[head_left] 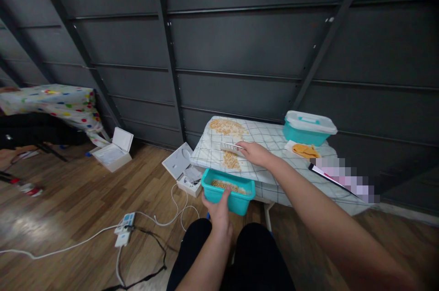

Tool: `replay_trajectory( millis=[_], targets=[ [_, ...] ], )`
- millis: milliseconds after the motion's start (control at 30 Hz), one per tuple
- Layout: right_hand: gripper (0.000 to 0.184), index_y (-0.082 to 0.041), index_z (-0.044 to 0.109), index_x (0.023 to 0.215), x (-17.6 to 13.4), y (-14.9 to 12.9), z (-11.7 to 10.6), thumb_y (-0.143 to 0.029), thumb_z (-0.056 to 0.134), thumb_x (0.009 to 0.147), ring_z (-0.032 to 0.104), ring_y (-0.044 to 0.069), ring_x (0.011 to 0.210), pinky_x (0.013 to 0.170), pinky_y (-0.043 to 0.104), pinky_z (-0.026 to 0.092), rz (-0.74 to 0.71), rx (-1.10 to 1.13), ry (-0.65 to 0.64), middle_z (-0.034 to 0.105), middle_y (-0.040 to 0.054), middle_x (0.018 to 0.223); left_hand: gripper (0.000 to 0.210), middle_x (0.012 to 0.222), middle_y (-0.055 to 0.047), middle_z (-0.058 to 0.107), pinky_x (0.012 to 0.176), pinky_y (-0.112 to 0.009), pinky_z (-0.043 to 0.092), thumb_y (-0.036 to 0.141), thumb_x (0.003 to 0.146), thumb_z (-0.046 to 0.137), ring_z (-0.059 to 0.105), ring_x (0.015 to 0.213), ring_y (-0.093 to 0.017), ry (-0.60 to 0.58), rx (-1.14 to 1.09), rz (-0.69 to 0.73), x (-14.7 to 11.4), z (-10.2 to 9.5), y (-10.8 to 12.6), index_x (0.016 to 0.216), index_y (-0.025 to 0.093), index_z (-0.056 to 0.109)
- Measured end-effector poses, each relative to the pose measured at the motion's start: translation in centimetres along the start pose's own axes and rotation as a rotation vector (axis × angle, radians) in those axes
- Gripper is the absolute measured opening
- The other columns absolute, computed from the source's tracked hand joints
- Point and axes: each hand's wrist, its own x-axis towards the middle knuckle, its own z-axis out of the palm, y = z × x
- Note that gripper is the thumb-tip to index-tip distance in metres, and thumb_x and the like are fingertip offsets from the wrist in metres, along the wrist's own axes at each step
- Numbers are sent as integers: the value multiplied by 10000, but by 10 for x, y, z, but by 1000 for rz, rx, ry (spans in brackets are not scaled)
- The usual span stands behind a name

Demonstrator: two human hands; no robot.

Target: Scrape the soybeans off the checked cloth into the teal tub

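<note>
My left hand (219,211) grips the near side of a turquoise plastic bin (228,202), thumb over the rim. Yellow and whitish grains (224,185) lie inside it. The bin is held just below the front edge of a small table covered with a checked cloth (264,133). Above the cloth, my right hand (254,153) is closed on a narrow white strip (231,147) with small marks or holes; its exact kind is unclear. A small heap of yellow grains (231,160) lies under the strip. Farther back spreads a larger patch of yellow and white grains (226,127).
A lidded turquoise box (308,127), an orange cloth (305,150) and a tablet-like device (338,181) are on the table's right. Open white boxes (111,151), a power strip (125,229) and cables lie on the floor. A grey panel wall (233,44) stands behind.
</note>
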Motion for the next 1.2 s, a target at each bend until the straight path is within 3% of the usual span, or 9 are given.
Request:
replay_trajectory(
  millis=[300, 800, 1000, 1200],
  targets=[
    [379, -197, 582, 1273, -33, -28, -8, -262, 374, 964, 636, 211, 1022, 834, 270, 427, 11, -61, -53, 689, 104, 1159, 1012, 1252, -119, 603, 896, -396, 528, 249, 614, 872, 655, 1051, -237, 32, 3, 42, 4, 2, 0, 1409, 282, 248],
    [300, -166, 597, 1109, -55, -77, -4, -236, 357, 943, 688, 255, 821, 673, 317, 450, 146, -247, -33, 720, 141, 926, 968, 1216, -111, 619, 885, -394, 538, 191, 619, 867, 659, 1040, -230, 47, 18, 13, -5, 4, 7, 1380, 267, 273],
    [295, -160, 600, 1069, -65, -88, -4, -219, 343, 937, 694, 266, 796, 642, 321, 454, 159, -257, -16, 721, 141, 890, 990, 1217, -115, 620, 876, -400, 539, 189, 611, 870, 661, 1034, -236, 18, -27, 10, -7, 3, 8, 1389, 267, 263],
    [335, -171, 586, 1159, -61, -83, -15, -235, 329, 955, 688, 254, 824, 659, 309, 446, 297, -234, 34, 722, 144, 936, 1021, 1251, -119, 601, 901, -402, 527, 203, 589, 884, 652, 1056, -235, 41, -14, -1, -8, 2, 12, 1395, 274, 263]
  ],
)
